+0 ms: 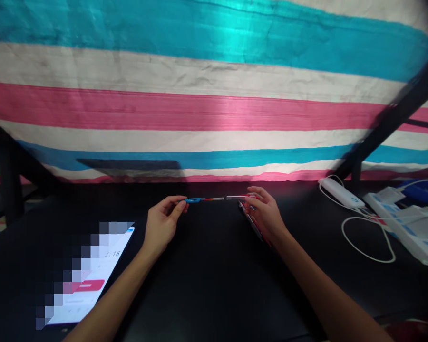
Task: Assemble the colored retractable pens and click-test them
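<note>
My left hand [163,222] pinches the blue end of a thin pen-like tool [209,199] above a black table [214,285]. My right hand [264,212] pinches the tool's other end, which is red and white. The tool hangs level between the two hands. Under my right hand a flat dark device with a red edge [251,222] lies tilted, and I cannot tell whether the hand holds it.
A lit tablet [89,278] lies at the front left of the table. At the right are a white power bank [339,192] with a looped white cable [369,237] and several white and blue boxes [410,223]. A striped cloth [207,95] hangs behind.
</note>
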`<state>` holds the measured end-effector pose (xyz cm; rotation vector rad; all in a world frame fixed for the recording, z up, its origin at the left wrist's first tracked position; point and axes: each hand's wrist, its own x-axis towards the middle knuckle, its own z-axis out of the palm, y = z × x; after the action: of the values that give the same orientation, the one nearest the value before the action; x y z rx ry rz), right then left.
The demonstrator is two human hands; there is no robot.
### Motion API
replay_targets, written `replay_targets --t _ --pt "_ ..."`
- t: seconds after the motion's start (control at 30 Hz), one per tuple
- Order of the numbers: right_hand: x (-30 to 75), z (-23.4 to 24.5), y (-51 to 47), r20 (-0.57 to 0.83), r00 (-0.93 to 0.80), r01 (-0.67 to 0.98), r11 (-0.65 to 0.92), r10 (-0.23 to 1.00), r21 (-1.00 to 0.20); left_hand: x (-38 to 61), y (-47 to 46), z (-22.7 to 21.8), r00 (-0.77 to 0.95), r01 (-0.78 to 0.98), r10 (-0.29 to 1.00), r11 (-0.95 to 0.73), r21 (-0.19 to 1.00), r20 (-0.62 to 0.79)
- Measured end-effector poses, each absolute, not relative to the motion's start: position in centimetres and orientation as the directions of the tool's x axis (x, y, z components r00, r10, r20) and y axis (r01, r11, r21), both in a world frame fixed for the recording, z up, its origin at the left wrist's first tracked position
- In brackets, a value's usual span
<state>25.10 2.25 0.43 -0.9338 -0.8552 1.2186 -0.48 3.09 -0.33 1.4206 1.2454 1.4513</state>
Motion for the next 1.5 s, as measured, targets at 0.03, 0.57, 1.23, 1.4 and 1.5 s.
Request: replay_targets --t 0.03,0.57,1.23,1.4,1.5 --pt "25.1 0.4 2.2 0.039 0.150 -0.375 0.094 0.988 -0.922 -0.5 3.1 -0.3 -0.111 0.116 0.958 -0.251 0.961 0.264" --pt "24.9 0.1 2.3 0.063 0.128 -0.389 0.108 0.990 -0.915 -0.3 3.0 -0.6 -0.081 0.062 0.965 -0.246 0.967 0.250" --pt "24.0 -0.5 1.7 0.068 0.057 -0.306 0.082 0.996 -0.948 0.7 2.3 -0.8 0.035 0.104 0.975 -0.223 0.969 0.220" --pt "23.9 -0.4 1.7 0.070 0.060 -0.307 0.085 0.996 -0.948 0.7 2.4 -0.9 0.043 0.084 0.975 -0.220 0.972 0.217" --pt "23.8 -0.3 1.6 0.067 0.049 -0.307 0.079 0.997 -0.948 0.7 2.4 -1.0 0.056 0.094 0.974 -0.225 0.970 0.220"
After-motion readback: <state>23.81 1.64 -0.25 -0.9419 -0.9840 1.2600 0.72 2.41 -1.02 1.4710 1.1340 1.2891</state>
